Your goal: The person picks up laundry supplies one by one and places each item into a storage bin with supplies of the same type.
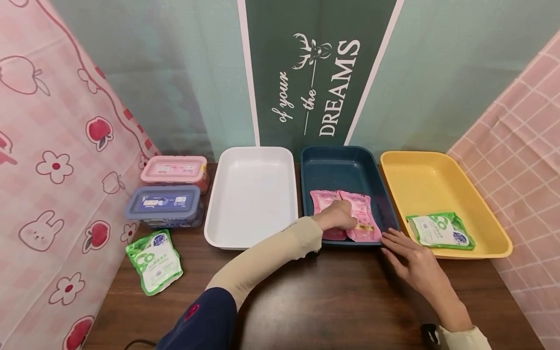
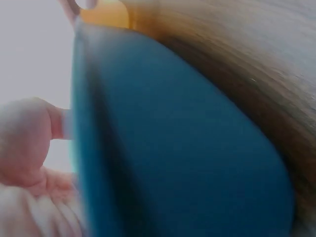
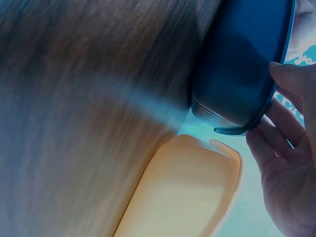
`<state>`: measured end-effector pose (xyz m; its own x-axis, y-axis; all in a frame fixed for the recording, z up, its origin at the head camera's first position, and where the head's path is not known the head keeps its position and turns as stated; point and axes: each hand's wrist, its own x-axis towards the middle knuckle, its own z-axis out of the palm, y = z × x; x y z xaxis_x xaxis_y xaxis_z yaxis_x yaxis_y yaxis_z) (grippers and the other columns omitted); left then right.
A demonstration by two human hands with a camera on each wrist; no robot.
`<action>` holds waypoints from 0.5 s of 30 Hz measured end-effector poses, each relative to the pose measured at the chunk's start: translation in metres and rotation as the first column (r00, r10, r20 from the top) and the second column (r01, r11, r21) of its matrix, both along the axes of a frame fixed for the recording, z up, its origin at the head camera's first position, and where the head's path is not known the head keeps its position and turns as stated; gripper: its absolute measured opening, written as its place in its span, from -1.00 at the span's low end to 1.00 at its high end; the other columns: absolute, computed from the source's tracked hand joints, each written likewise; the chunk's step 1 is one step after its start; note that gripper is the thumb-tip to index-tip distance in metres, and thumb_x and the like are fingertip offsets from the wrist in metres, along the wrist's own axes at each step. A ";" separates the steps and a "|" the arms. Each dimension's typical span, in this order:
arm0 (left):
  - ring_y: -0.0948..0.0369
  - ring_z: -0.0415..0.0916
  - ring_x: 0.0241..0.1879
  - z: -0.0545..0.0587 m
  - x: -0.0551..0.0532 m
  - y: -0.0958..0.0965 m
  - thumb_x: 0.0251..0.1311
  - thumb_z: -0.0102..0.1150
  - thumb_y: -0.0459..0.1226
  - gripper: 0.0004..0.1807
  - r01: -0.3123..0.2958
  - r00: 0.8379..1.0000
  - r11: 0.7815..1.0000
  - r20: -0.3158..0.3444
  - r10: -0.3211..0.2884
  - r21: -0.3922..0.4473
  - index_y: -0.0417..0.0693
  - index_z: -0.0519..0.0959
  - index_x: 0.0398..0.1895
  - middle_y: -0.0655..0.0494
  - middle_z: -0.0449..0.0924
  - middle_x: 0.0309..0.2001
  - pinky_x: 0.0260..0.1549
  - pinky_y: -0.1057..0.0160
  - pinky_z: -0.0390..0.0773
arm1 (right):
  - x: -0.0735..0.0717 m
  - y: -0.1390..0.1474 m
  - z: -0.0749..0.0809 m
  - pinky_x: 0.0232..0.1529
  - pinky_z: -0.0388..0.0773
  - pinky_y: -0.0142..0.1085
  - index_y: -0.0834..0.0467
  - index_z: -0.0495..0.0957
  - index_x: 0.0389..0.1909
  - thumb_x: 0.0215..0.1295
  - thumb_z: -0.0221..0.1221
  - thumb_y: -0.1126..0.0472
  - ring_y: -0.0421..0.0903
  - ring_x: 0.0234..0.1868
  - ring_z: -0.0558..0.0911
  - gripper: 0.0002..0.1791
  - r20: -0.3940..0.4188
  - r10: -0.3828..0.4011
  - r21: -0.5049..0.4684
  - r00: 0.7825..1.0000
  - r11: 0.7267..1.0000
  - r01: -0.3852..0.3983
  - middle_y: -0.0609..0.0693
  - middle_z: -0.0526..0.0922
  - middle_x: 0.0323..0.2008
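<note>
Two pink pouches, a left one [image 1: 325, 198] and a right one [image 1: 364, 214], lie side by side in the dark blue tray [image 1: 339, 170]. My left hand [image 1: 339, 215] reaches over the near rim with curled fingers and grips the right pouch near its left side. That hand [image 2: 27, 143] shows behind the tray wall [image 2: 182, 133] in the left wrist view, where the pouches are hidden. My right hand [image 1: 413, 262] touches the near right corner of the blue tray with extended fingers. In the right wrist view, the thumb and fingertips of this hand [image 3: 291, 163] rest along the rim.
A white tray [image 1: 258, 194] stands left of the blue one. On the right, a yellow tray [image 1: 420, 180] holds a green-and-white pouch [image 1: 439, 230]. A pink-lidded box [image 1: 175, 168], a blue-lidded box [image 1: 164, 201] and another green-and-white pouch [image 1: 155, 262] sit at left.
</note>
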<state>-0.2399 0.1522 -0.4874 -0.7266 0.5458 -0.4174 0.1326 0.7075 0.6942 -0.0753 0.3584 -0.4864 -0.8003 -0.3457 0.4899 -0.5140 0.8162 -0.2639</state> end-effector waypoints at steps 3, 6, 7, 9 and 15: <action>0.14 0.37 -0.63 0.023 0.014 -0.005 0.35 0.30 -0.17 -0.74 0.048 0.999 0.999 0.017 -0.048 -0.017 -0.09 0.49 -0.40 0.04 0.45 -0.51 -0.62 0.25 0.33 | 0.001 0.000 0.000 0.38 0.11 -0.69 0.25 0.79 0.08 -0.16 0.60 0.47 0.29 0.15 0.74 -0.37 0.000 0.005 -0.001 1.000 1.000 -0.005 0.21 0.80 0.08; 0.19 0.47 -0.60 0.000 0.006 0.011 0.36 0.30 -0.06 -0.75 0.113 0.993 0.987 -0.028 -0.116 -0.111 0.02 0.53 -0.36 0.12 0.51 -0.48 -0.61 0.28 0.42 | 0.001 0.000 0.000 0.38 0.12 -0.68 0.26 0.78 0.08 -0.14 0.59 0.47 0.28 0.16 0.74 -0.38 -0.001 0.006 -0.003 1.000 1.000 -0.006 0.21 0.80 0.08; 0.20 0.50 -0.58 -0.011 0.001 0.016 0.39 0.27 -0.04 -0.75 0.133 0.990 0.984 -0.026 -0.137 -0.121 0.03 0.53 -0.35 0.13 0.54 -0.46 -0.60 0.29 0.44 | 0.001 0.000 0.000 0.38 0.12 -0.68 0.26 0.78 0.08 -0.15 0.59 0.47 0.28 0.16 0.74 -0.38 -0.002 0.005 -0.004 1.000 1.000 -0.005 0.21 0.80 0.08; 0.19 0.55 -0.54 -0.029 -0.008 0.025 0.43 0.24 0.01 -0.73 0.169 0.985 0.976 -0.007 -0.172 -0.133 0.05 0.54 -0.30 0.12 0.57 -0.42 -0.58 0.28 0.49 | 0.001 0.000 0.001 0.38 0.13 -0.69 0.26 0.78 0.08 -0.14 0.60 0.46 0.28 0.16 0.74 -0.38 -0.004 0.003 -0.006 1.000 1.000 -0.003 0.21 0.80 0.08; 0.17 0.50 -0.56 -0.031 -0.005 0.023 0.48 0.15 0.02 -0.71 0.173 0.984 0.977 -0.021 -0.177 -0.121 0.06 0.53 -0.33 0.13 0.53 -0.45 -0.58 0.23 0.48 | 0.000 0.000 0.001 0.37 0.13 -0.69 0.26 0.78 0.08 -0.12 0.61 0.45 0.30 0.14 0.74 -0.39 -0.003 -0.002 -0.009 1.000 1.000 0.002 0.21 0.81 0.07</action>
